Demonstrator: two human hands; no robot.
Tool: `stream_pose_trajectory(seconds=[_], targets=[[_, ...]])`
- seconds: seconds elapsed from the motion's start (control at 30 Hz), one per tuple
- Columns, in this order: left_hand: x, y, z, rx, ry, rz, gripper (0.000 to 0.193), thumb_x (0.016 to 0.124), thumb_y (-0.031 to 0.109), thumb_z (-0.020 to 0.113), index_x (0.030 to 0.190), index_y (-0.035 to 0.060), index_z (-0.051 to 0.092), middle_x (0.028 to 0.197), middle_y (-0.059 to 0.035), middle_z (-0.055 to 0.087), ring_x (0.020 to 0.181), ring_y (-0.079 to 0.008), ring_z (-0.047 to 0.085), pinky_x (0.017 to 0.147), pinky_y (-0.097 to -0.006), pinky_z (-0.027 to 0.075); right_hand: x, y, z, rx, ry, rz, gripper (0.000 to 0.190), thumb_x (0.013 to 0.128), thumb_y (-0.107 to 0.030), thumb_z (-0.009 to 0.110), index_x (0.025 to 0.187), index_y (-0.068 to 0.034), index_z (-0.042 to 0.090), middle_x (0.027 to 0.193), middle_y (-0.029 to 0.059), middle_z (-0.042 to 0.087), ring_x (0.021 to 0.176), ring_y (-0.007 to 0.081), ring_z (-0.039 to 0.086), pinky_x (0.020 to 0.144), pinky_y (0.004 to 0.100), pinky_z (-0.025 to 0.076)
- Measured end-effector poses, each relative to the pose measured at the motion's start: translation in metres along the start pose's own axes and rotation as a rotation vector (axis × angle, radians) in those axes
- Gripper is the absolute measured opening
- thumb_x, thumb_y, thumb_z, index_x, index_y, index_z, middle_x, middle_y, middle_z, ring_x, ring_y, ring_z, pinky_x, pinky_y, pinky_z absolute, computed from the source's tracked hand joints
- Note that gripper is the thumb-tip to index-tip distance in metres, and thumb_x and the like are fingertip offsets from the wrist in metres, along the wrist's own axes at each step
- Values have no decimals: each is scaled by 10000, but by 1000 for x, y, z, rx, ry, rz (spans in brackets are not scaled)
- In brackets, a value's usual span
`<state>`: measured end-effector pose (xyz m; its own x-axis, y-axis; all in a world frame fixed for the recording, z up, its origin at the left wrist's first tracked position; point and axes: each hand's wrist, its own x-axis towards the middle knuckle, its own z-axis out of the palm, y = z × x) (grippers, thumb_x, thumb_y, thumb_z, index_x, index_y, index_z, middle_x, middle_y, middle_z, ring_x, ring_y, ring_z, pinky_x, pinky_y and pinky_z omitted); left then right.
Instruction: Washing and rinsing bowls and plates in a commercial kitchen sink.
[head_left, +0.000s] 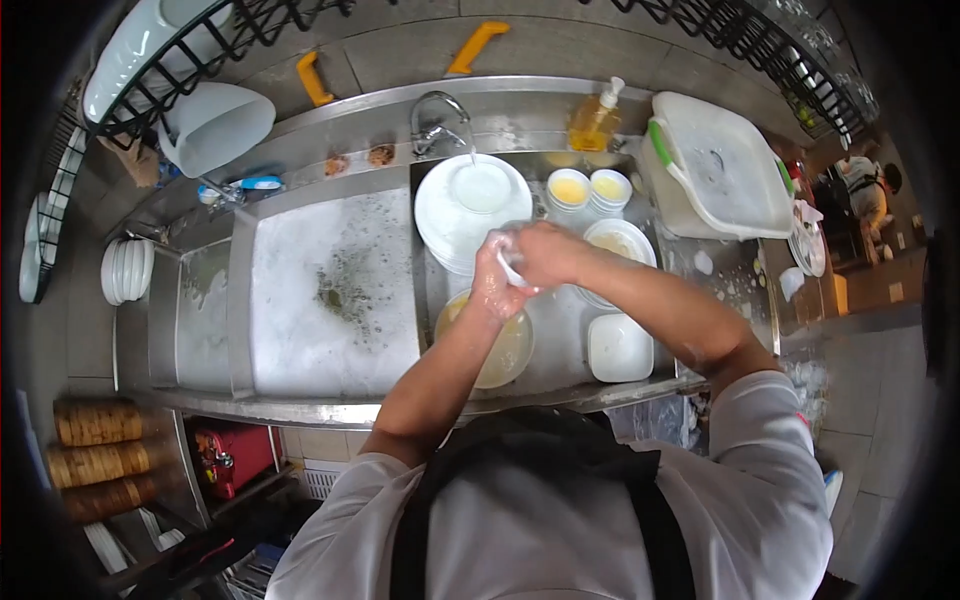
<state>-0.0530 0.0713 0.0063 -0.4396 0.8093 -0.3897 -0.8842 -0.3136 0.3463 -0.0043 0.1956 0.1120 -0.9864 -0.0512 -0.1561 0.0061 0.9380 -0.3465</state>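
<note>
Soapy and wet, my left hand holds a small white dish above the right sink basin. My right hand presses against the same dish, its fingers largely hidden. Just beyond both hands stands a stack of white plates with a small bowl on top, beneath the running faucet. Partly under my left forearm is a round bowl of cloudy liquid. Small white cups with yellowish contents, a bowl stack and a square white bowl sit to the right.
Foamy water fills the middle basin. A soap pump bottle stands on the back ledge. At right is a white plastic tub with green handles. Black wire racks overhang the top. Another person is far right.
</note>
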Motion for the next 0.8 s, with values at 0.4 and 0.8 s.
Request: stream_pose_trajectory(seconds=[0.4, 0.8], targets=[[-59, 108, -22, 198, 163, 322, 695, 843, 147, 516, 1523, 87, 388, 1428, -219, 527, 1287, -431, 582, 930, -629, 602, 149, 130, 64, 243, 445, 509, 625, 791, -320, 785, 1316, -41, 592, 1187, 233, 701, 1088, 337, 698, 995, 409, 535], [-19, 102, -33, 588, 367, 445, 776, 845, -184, 422, 1555, 126, 369, 1460, -161, 521, 1248, -351, 633, 802, -470, 683, 104, 111, 29, 333, 471, 315, 487, 789, -62, 691, 1250, -41, 532, 1170, 279, 666, 1114, 451, 660, 952, 485, 557]])
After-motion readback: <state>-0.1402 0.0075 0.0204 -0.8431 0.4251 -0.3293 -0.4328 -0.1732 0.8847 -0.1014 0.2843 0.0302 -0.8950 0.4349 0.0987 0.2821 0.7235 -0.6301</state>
